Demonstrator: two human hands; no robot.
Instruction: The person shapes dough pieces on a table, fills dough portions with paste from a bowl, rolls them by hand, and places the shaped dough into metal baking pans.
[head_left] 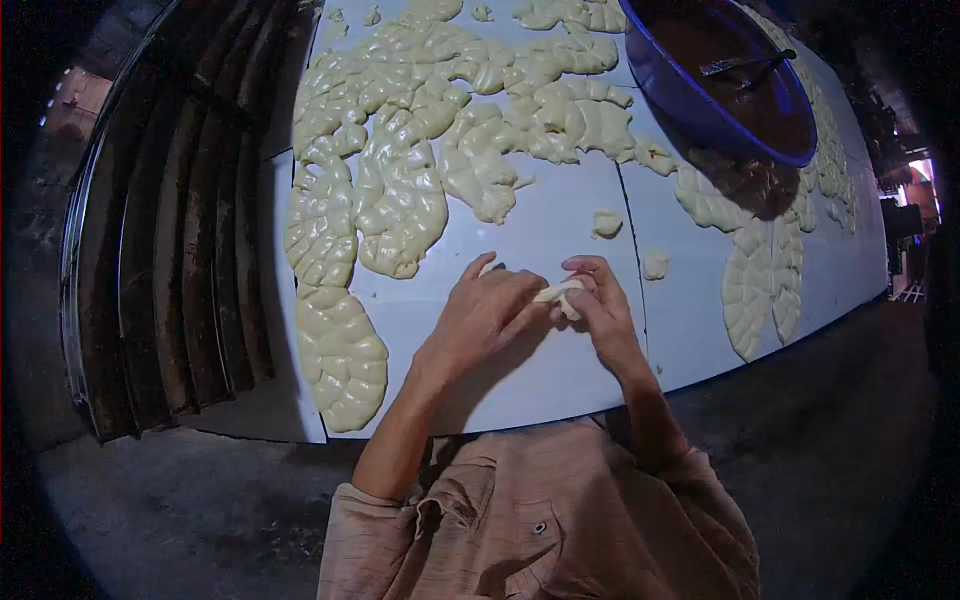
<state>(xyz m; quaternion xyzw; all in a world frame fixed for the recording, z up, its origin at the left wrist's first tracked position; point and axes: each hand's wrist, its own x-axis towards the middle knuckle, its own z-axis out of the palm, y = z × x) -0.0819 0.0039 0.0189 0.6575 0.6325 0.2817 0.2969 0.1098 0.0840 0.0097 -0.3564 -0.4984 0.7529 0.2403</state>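
Between my two hands, just above the near part of the table, is a small piece of pale dough (560,292), stretched and pinched. My left hand (492,305) is closed on its left end, with the fingertips partly hidden. On the other side my right hand (600,305) pinches the dough between thumb and fingers. Beyond the hands lie two small loose lumps, one dough lump (607,223) and another dough lump (655,265) further right. Glossy flattened dough made of many joined pieces (400,205) spreads over the left and far parts of the table.
A blue basin (655,90) with brown contents and a dark-handled tool (750,66) stands at the far right. More dough strips (748,290) lie along the right side. Long dark metal trays (190,230) stand left of the white table (560,385).
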